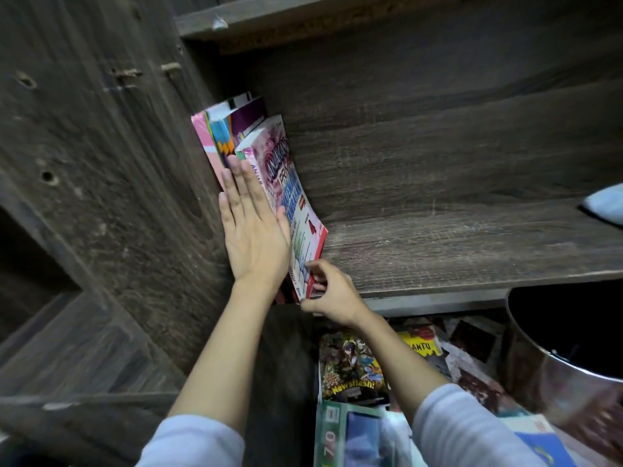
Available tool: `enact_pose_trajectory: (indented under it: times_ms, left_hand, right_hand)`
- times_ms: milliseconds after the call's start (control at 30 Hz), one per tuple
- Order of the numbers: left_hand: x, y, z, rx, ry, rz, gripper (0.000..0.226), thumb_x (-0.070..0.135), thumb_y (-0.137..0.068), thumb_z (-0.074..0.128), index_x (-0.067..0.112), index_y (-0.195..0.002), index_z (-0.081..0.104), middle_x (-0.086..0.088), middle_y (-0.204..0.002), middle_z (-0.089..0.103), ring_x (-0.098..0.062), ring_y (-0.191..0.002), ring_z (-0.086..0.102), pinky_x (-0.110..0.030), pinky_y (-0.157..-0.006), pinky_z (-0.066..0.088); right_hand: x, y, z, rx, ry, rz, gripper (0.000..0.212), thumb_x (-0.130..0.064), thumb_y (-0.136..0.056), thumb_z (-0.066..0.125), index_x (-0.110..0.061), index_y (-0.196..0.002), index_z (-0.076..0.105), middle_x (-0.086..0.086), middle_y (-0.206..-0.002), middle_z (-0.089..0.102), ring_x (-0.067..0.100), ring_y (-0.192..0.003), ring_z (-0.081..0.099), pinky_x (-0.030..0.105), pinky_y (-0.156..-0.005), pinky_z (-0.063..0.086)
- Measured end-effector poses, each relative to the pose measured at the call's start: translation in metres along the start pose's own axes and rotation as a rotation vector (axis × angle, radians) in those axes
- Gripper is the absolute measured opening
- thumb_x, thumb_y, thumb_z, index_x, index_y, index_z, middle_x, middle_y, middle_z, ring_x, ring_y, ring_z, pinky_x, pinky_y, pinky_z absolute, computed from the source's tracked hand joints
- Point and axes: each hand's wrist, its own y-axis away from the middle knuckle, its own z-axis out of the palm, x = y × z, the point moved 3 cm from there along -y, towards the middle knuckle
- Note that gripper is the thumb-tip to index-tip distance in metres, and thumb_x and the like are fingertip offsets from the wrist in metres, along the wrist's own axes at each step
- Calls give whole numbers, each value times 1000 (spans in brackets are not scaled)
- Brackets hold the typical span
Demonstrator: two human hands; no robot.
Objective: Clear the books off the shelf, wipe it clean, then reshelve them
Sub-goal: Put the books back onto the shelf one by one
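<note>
Books (236, 136) upright at left end of shelf (472, 244), pressed to side panel (135, 163) by flat, released left grip (253, 230). Outermost book (296, 210) pinched at lower corner by right grip (333, 294). Risk: leaning, cover bowed, corner at front edge; likely to slump or slide off on early release.

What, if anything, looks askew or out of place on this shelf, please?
The outermost pink-and-white book at the left end of the shelf leans and its cover bows, not upright. The left hand presses flat on the spines; the right hand pinches its lower corner. Below, magazines lie in a loose heap.
</note>
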Motion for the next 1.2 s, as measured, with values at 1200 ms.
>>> enact_pose_trajectory:
  times_ms: [1200]
  left_hand:
    - [2,0,2,-165,-72,-15,77,29,-91,51,-11,-144,12,-29,-151,17,-38,-141,18,-39,-114,0]
  right_hand:
    - [0,0,2,39,157,-45,67,-10,-76,71,-8,-138,46,4,-144,45,10,-130,44,20,-111,30]
